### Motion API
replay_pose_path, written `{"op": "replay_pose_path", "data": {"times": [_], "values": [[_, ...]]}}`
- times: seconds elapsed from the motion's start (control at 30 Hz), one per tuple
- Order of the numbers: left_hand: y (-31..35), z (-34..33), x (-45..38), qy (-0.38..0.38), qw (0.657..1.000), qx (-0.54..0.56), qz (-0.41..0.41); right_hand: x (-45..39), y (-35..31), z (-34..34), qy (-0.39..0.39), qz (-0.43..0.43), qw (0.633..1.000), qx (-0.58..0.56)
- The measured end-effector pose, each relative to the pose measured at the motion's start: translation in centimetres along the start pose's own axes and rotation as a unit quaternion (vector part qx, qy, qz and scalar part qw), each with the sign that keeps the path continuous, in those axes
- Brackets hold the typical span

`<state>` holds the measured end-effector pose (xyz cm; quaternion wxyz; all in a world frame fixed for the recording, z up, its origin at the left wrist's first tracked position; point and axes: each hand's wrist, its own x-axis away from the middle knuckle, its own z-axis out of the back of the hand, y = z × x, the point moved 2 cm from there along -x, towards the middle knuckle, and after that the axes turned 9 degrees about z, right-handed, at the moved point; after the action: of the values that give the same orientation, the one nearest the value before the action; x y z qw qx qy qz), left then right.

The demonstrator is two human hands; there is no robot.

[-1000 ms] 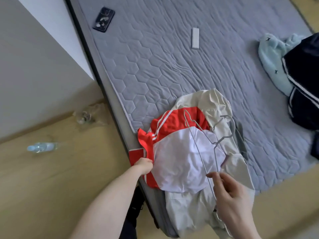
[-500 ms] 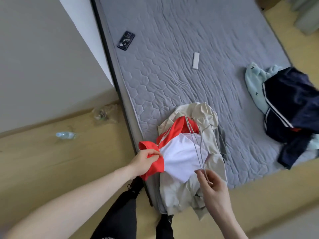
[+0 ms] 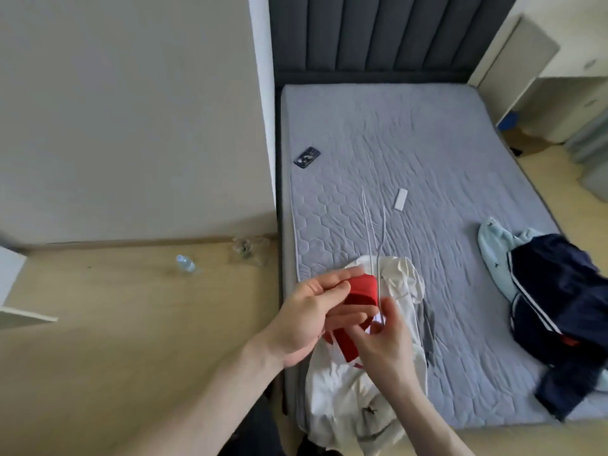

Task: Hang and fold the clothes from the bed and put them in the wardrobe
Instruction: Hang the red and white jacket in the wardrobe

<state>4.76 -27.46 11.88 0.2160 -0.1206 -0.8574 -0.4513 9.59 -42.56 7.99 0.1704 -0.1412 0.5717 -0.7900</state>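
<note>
1. Hands have come together: your left hand point(image 3: 309, 311) now pinches the red shirt point(image 3: 360, 292) lifted off the bed point(image 3: 427, 143).
2. Your right hand point(image 3: 385, 337) grips the hanger point(image 3: 371, 232) beside it; threading looks next.

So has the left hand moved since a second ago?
Yes. The left hand has lifted from the mattress edge, bringing the red fabric up toward the right hand holding the wire hanger.

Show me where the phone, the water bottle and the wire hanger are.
phone point(image 3: 307, 157): head view, middle of its dark back.
water bottle point(image 3: 186, 263): head view, middle of its clear body.
wire hanger point(image 3: 369, 225): head view, on a thin wire above the clothes.
</note>
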Motion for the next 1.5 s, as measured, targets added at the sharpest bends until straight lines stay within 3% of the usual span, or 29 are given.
{"op": "replay_pose_path", "data": {"times": [0.13, 0.27, 0.5, 0.57, 0.6, 0.67, 0.73, 0.93, 1.13, 1.23, 1.33, 1.5], "values": [[3.6, 0.8, 3.2, 0.058, 0.983, -0.149, -0.093, -1.7, -3.2, 0.8, 0.004, 0.046, 0.999, -0.004], [6.3, 3.6, 6.1, 0.168, 0.920, -0.313, -0.168, -2.7, -7.2, -0.9, -0.041, 0.061, 0.996, -0.058], [1.9, 7.2, 15.4, 0.330, 0.836, -0.360, -0.250, -2.5, -13.6, -5.9, -0.074, 0.067, 0.976, -0.196], [-0.3, 8.3, 17.4, 0.323, 0.845, -0.378, -0.198, -1.9, -14.7, -7.9, -0.089, 0.068, 0.971, -0.211], [-1.1, 9.0, 17.9, 0.310, 0.865, -0.366, -0.146, -1.6, -15.4, -9.1, -0.095, 0.066, 0.970, -0.214], [-2.0, 10.8, 18.5, 0.275, 0.925, -0.254, -0.061, -0.9, -16.4, -11.3, -0.105, 0.059, 0.967, -0.224], [-2.1, 12.5, 18.8, 0.270, 0.951, -0.144, -0.051, 0.0, -17.2, -13.5, -0.115, 0.051, 0.962, -0.241], [-1.1, 16.1, 20.4, 0.294, 0.945, -0.094, -0.111, 2.1, -18.4, -18.5, -0.149, 0.035, 0.947, -0.282], [-0.6, 19.0, 22.8, 0.312, 0.918, -0.201, -0.142, 3.4, -19.8, -21.6, -0.140, 0.042, 0.945, -0.292], [-1.2, 19.9, 23.4, 0.308, 0.924, -0.190, -0.128, 4.4, -20.7, -23.1, -0.139, 0.031, 0.946, -0.291], [-1.3, 21.0, 23.8, 0.347, 0.896, -0.239, -0.139, 5.4, -21.4, -24.5, -0.147, 0.022, 0.944, -0.296], [-1.5, 21.8, 24.8, 0.358, 0.887, -0.259, -0.133, 5.9, -21.8, -25.8, -0.153, 0.017, 0.940, -0.304]]}}
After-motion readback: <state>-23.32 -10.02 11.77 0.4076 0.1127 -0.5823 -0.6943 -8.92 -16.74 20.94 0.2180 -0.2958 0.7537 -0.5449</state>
